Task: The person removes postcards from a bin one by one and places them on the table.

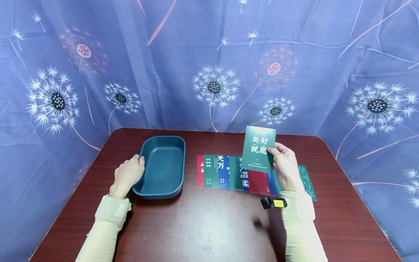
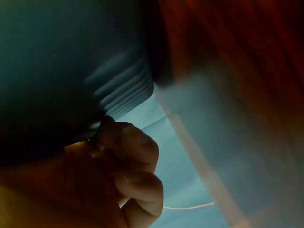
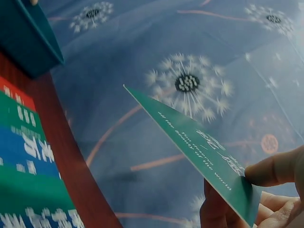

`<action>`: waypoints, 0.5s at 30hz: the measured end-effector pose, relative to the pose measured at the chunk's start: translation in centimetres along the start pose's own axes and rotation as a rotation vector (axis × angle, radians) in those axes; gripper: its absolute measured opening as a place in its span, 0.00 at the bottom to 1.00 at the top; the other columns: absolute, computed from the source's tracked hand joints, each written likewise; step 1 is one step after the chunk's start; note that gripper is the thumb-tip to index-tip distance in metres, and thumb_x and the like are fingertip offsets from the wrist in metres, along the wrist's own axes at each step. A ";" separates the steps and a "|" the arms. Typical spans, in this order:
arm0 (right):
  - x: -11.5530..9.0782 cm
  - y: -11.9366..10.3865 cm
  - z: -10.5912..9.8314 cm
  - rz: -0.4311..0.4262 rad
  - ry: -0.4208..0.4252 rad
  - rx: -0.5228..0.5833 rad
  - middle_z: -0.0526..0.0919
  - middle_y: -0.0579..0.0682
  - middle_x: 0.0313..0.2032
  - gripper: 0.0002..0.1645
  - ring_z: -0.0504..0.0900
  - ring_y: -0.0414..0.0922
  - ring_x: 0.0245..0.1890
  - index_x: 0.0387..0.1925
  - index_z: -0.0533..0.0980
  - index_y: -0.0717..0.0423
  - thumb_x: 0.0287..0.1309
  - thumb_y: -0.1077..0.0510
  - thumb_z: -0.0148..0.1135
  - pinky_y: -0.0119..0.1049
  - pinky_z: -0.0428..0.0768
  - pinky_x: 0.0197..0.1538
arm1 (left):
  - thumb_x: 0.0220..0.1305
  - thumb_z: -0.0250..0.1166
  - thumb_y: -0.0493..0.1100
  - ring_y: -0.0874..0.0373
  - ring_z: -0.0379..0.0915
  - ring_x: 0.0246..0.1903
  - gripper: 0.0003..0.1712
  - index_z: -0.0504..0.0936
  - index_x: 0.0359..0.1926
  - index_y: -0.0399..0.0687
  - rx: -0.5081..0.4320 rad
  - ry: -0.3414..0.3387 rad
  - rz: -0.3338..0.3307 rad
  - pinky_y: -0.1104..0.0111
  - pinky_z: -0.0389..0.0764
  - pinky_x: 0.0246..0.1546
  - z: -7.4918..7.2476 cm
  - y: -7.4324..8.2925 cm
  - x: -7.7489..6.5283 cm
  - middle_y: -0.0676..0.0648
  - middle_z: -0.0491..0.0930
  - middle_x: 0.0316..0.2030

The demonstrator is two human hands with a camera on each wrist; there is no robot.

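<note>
My left hand (image 1: 128,174) grips the left rim of a dark teal plastic basin (image 1: 160,171); in the left wrist view its curled fingers (image 2: 137,147) show beside the basin's ribbed side. Pinched between thumb and fingers of my right hand (image 1: 286,163) is a green card (image 1: 258,149) with white lettering, raised above the table. Under and beside it, a row of overlapping cards (image 1: 235,173) in red, green and blue lies on the table. The right wrist view shows the held green card (image 3: 199,152) tilted, with the thumb on its face.
A dark red-brown wooden table (image 1: 203,225) carries everything. Behind and around it hangs a blue curtain (image 1: 176,72) with dandelion prints. The rightmost card (image 1: 307,182) in the row lies partly behind my right hand. A black strap (image 1: 274,202) circles the right wrist.
</note>
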State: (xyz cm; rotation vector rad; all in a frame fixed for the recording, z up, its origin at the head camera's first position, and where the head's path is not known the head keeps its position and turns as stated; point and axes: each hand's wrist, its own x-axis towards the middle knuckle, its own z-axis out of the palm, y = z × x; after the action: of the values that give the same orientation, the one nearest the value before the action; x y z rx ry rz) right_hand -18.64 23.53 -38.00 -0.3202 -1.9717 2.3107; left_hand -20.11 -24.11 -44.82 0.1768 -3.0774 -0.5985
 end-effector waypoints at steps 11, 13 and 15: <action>-0.2 -0.3 -5.2 -0.023 0.077 -0.032 0.83 0.44 0.26 0.08 0.82 0.36 0.22 0.45 0.74 0.62 0.66 0.65 0.55 0.30 0.79 0.25 | 0.77 0.37 0.53 0.29 0.73 0.42 0.28 0.70 0.57 0.34 -0.013 -0.001 0.012 0.40 0.71 0.37 -0.1 0.1 0.1 0.25 0.75 0.46; -0.2 -0.3 -6.5 -0.022 0.090 -0.043 0.83 0.44 0.25 0.07 0.81 0.36 0.22 0.44 0.74 0.61 0.66 0.65 0.55 0.30 0.79 0.24 | 0.77 0.37 0.53 0.29 0.73 0.42 0.28 0.70 0.57 0.34 -0.014 -0.006 0.009 0.40 0.71 0.37 -0.1 0.1 0.1 0.25 0.75 0.46; -0.3 -0.2 -7.7 -0.014 0.102 -0.059 0.82 0.43 0.25 0.07 0.80 0.36 0.21 0.44 0.74 0.60 0.66 0.64 0.56 0.30 0.78 0.24 | 0.77 0.38 0.53 0.29 0.73 0.42 0.28 0.70 0.57 0.34 -0.012 -0.006 0.009 0.40 0.71 0.37 -0.1 0.1 0.1 0.26 0.75 0.46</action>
State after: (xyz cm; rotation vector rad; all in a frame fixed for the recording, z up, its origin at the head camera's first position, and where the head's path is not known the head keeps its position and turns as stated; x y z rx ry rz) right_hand -16.73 30.98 -38.88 -0.4188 -1.9898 2.1844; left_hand -20.25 -24.08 -44.74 0.1614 -3.0776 -0.6185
